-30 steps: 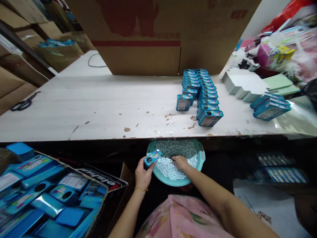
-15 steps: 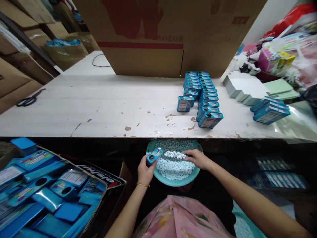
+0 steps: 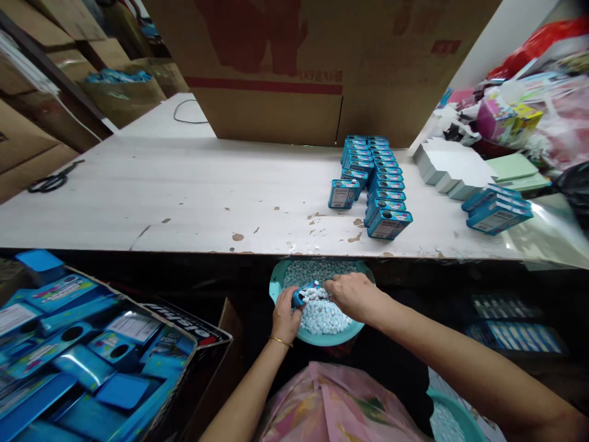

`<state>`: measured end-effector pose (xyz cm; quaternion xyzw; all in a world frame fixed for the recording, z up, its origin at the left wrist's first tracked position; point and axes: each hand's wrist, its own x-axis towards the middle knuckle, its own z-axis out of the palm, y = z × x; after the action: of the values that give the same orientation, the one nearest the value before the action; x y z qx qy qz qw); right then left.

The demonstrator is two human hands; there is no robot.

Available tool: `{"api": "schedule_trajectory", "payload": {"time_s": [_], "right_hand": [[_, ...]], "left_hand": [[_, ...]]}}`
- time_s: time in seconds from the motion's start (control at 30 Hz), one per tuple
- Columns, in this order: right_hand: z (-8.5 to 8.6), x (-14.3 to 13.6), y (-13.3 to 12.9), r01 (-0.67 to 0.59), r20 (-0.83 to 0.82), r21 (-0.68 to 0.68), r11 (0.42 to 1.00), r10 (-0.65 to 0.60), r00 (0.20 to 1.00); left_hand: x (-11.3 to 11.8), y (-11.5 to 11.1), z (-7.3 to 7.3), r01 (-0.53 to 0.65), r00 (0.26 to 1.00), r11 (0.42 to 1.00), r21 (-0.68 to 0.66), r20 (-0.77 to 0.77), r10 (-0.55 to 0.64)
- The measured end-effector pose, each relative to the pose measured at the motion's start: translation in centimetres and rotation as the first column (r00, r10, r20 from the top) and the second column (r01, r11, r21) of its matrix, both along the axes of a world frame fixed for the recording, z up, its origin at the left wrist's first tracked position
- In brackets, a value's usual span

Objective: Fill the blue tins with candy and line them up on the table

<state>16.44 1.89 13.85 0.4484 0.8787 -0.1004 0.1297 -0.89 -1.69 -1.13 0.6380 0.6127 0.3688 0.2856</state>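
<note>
My left hand is closed around a small blue tin, held tilted over the left part of a turquoise basin. Small pale blue and white pellets fill the basin. My right hand is just right of the tin, its fingers bent and pressed together at a heap of white pellets beside the tin's top. Whatever lies under the heap is too small to make out. Rows of blue tins stand upright on the white table.
An open carton of blue tins is at the lower left. A big cardboard box stands at the table's back. Scissors lie left; white card stacks and more tins are right. Another turquoise basin sits lower right.
My left hand has moved right with the tin, which is now tilted toward the heap. My right hand has come left, closer to the tin, and turned over the pellets.
</note>
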Motion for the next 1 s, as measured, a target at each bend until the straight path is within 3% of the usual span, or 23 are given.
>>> {"api": "schedule_trajectory", "payload": {"time_s": [0.23,0.47,0.57,0.63,0.73,0.83,0.93,1.0], "right_hand": [[0.5,-0.1,0.2,0.014,0.020,-0.012,1.000,-0.013,1.000],[0.5,-0.4,-0.2,0.006,0.008,0.006,1.000,-0.006,1.000],[1.0,0.9,-0.1,0.041,-0.024,0.020,0.999,-0.040,0.999],[0.4,2.7,0.1,0.092,-0.038,0.000,0.996,-0.092,0.995],[-3.0,5.6,0.9,0.185,0.005,-0.080,0.980,-0.185,0.983],[-8.4,6.5,1.5,0.293,0.002,-0.186,0.938,-0.298,0.955],[-13.5,4.5,1.6,0.359,-0.064,-0.260,0.896,-0.387,0.920],[-15.8,2.4,1.4,0.350,-0.107,-0.308,0.884,-0.398,0.911]], "left_hand": [[-0.3,0.5,-0.1,-0.044,0.997,0.993,-0.112,0.050,0.050],[0.1,0.8,0.2,0.004,0.996,0.996,-0.093,0.090,0.005],[-0.2,0.8,0.4,-0.035,0.991,0.995,-0.098,0.122,0.046],[-0.7,0.6,0.4,-0.057,0.988,0.994,-0.091,0.140,0.070],[-1.6,0.1,0.6,-0.087,0.984,0.994,-0.071,0.151,0.097],[-2.4,-0.4,0.7,-0.102,0.982,0.993,-0.058,0.151,0.109],[-3.1,-0.7,0.8,-0.098,0.983,0.994,-0.047,0.149,0.104],[-3.4,-1.0,0.9,-0.095,0.984,0.995,-0.036,0.150,0.100]]}}
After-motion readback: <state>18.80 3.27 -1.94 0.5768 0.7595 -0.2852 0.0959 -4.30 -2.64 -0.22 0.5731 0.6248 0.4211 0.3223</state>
